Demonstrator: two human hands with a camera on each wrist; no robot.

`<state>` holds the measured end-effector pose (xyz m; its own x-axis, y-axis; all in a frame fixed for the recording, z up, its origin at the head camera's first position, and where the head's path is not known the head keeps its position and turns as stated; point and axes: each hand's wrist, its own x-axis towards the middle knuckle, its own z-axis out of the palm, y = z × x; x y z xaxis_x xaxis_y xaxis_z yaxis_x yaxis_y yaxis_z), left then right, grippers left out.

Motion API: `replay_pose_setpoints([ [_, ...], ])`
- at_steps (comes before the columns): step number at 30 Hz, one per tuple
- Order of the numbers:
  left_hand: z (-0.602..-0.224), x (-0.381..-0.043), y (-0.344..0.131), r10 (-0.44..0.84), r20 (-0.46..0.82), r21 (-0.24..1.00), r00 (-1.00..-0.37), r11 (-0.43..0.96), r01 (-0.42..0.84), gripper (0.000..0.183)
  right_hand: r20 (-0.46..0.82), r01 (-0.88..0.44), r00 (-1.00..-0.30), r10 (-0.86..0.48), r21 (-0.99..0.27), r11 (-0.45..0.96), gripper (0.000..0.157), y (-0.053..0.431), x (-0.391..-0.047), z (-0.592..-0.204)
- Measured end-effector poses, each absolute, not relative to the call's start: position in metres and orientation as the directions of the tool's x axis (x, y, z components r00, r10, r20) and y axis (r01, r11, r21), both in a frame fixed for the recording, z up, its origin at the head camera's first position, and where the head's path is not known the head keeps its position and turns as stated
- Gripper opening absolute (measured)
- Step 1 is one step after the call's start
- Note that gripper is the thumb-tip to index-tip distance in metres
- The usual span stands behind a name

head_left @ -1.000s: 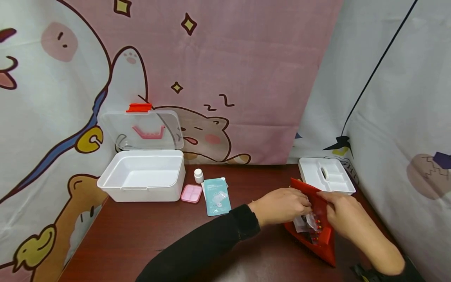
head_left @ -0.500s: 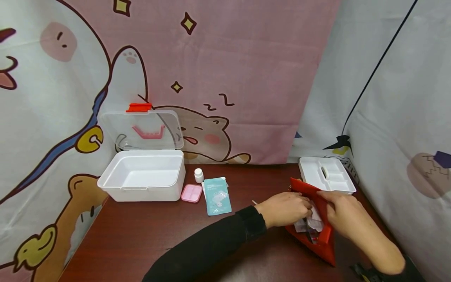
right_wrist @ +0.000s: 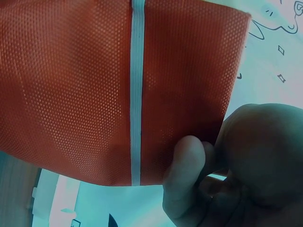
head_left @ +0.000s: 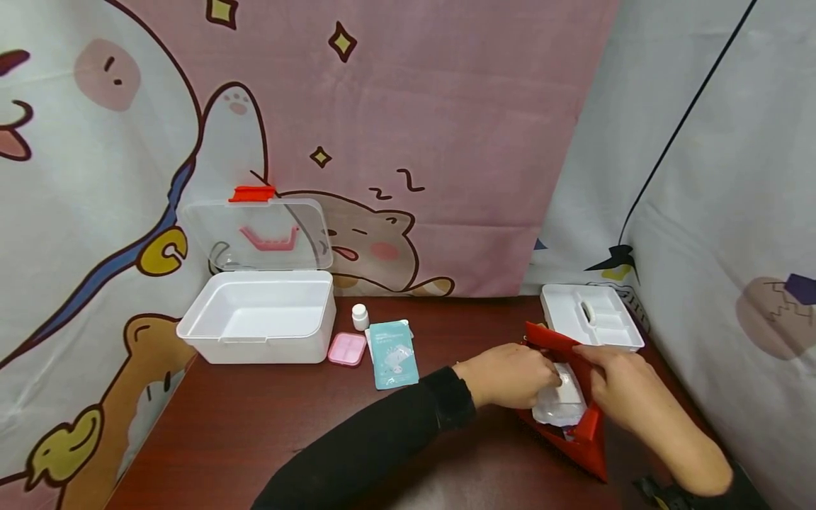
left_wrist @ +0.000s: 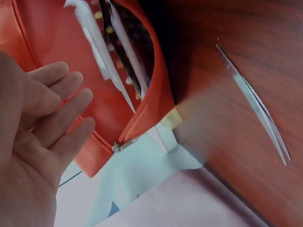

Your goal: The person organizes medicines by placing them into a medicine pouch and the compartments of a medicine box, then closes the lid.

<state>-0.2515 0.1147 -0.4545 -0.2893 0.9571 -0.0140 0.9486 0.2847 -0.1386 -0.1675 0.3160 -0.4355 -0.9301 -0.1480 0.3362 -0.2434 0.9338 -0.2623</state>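
Note:
My right hand (head_left: 627,386) pinches the upper rim of a red zip pouch (head_left: 589,443), holding its mouth wide. The right wrist view shows thumb and fingers on the edge of the pouch's mesh-textured outside (right_wrist: 184,61), which has a pale stripe. My left hand (head_left: 510,375) is at the mouth, over a clear plastic packet with white contents (head_left: 561,404). In the left wrist view, the left hand's fingers (left_wrist: 71,113) are loosely bent and apart from the white packets (left_wrist: 97,45) standing inside. Metal tweezers (left_wrist: 255,106) lie on the table there; the head view hides them.
A white box (head_left: 255,350) with its clear lid raised stands at the left. Beside it are a small white bottle (head_left: 360,319), a pink pill case (head_left: 347,349) and a teal sachet (head_left: 393,358). Behind the pouch lies a white divided tray (head_left: 612,319) holding a white ring-shaped item.
The left hand went slightly right, then back left. The plastic packet now shows larger in the pouch's mouth, covering the red-dotted contents seen earlier. My right hand stays in place.

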Motion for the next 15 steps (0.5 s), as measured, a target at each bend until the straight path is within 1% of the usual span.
replay_pose_setpoints([
  [3,-0.450,-0.255,0.109,0.957,0.000,-0.125,-0.290,0.288,0.949,0.034,0.338,-0.241,-0.930,-0.142,-0.271,0.932,0.041,0.316,-0.167,-0.436],
  [5,-0.448,-0.258,0.104,0.953,0.025,-0.108,-0.303,0.304,0.946,0.036,0.337,-0.240,-0.931,-0.140,-0.276,0.931,0.040,0.315,-0.167,-0.436],
  [11,-0.442,-0.271,0.080,0.929,0.145,-0.029,-0.339,0.347,0.937,0.033,0.329,-0.231,-0.935,-0.135,-0.274,0.933,0.040,0.316,-0.167,-0.435],
  [15,-0.442,-0.276,0.063,0.911,0.184,-0.007,-0.369,0.377,0.926,0.032,0.307,-0.219,-0.943,-0.130,-0.278,0.935,0.041,0.316,-0.166,-0.434],
])
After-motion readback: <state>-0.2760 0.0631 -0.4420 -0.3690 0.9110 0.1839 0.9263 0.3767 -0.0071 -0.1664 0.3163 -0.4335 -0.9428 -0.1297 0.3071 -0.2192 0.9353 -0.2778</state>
